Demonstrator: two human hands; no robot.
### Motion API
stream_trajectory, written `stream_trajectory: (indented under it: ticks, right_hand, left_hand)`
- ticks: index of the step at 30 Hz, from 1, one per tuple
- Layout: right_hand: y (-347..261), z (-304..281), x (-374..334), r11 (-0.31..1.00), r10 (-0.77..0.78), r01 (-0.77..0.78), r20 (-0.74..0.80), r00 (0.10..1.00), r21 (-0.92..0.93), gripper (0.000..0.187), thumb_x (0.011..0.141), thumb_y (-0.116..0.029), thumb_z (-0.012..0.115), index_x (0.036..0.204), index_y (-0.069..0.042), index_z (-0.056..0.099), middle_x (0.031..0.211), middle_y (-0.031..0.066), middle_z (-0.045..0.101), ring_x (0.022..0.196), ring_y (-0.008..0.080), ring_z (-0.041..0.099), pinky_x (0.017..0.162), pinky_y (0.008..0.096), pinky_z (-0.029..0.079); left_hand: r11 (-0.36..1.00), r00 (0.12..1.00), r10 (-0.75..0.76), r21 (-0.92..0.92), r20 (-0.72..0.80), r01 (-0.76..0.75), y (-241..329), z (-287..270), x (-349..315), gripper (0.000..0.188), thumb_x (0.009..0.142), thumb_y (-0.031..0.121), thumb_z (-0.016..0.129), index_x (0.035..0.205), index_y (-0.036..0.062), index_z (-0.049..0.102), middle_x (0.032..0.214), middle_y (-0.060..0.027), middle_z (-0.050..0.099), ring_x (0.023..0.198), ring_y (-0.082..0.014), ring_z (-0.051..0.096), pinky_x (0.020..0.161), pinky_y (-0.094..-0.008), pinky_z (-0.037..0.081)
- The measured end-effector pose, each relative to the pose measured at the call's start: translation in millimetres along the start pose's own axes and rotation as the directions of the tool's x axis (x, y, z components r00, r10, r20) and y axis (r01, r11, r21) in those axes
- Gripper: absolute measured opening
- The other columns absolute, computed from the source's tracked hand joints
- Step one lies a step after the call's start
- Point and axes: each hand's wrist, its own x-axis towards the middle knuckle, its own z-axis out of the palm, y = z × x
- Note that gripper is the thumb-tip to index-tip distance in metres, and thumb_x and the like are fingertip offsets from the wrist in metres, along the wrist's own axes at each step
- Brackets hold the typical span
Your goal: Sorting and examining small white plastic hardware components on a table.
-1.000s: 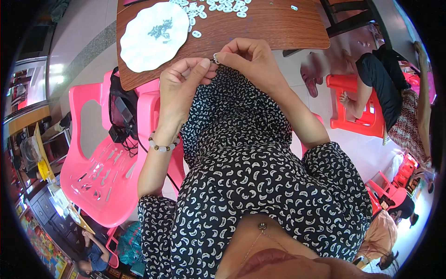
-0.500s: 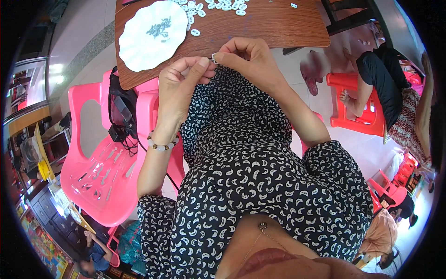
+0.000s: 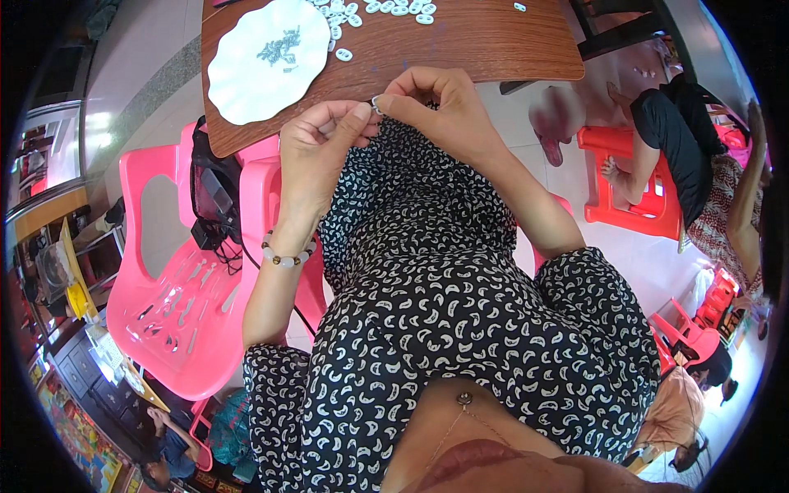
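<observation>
A: Where was the small white piece [image 3: 376, 104]?

B: Between the person's two hands, just off the near edge of the brown tabletop [image 3: 477, 49], above the lap of the crescent-patterned dress [image 3: 460, 320].

A: How were the hands set?

B: The right hand [image 3: 448, 113] pinched the piece between thumb and forefinger. The left hand [image 3: 319, 156] met it from the other side, thumb and forefinger close together, but I couldn't tell what those two gripped.

A: And the tabletop?

B: A white plate with a wavy rim [image 3: 238, 86] lay at its left, with a loose heap of small grey bits [image 3: 281, 51] on it. Just right of the plate, white oval pieces [image 3: 335, 33] lay scattered, one of them apart and nearer the hands.

A: Anything beside the person?

B: A pink chair [image 3: 189, 380] stood to the left, with a black mesh bag [image 3: 215, 193] by its backrest. Over to the right was a red stool [image 3: 612, 218], well apart from the hands.
</observation>
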Motion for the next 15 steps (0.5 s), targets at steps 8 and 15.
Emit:
stream_trajectory:
  ticks: [8,15]
  right_hand:
    - [-3.3,2.0,-1.7,1.000,-0.020,0.020,-0.012,1.000,-0.002,0.023,0.081,-0.019,0.069,0.078,0.003,0.065,0.067,0.0022,0.065,0.061,0.0036,0.057,0.054,0.0203,0.046]
    - [2.2,2.3,-1.5,0.998,-0.039,0.039,0.008,0.999,-0.042,0.023,0.080,-0.019,0.070,0.077,0.003,0.065,0.066,0.0026,0.065,0.060,0.0036,0.057,0.053,0.0202,0.045]
  left_hand:
    - [1.000,1.000,0.015,0.006,-0.010,-0.015,-1.4,1.3,-0.3,0.015,0.087,0.010,0.065,0.094,-0.0032,0.066,0.084,-0.0075,0.069,0.072,-0.0101,0.063,0.064,-0.0206,0.050]
    - [1.000,1.000,0.022,0.022,-0.012,-0.022,-3.9,1.3,0.6,0.014,0.087,0.009,0.065,0.092,-0.0036,0.067,0.081,-0.0073,0.069,0.069,-0.0093,0.063,0.061,-0.0193,0.049]
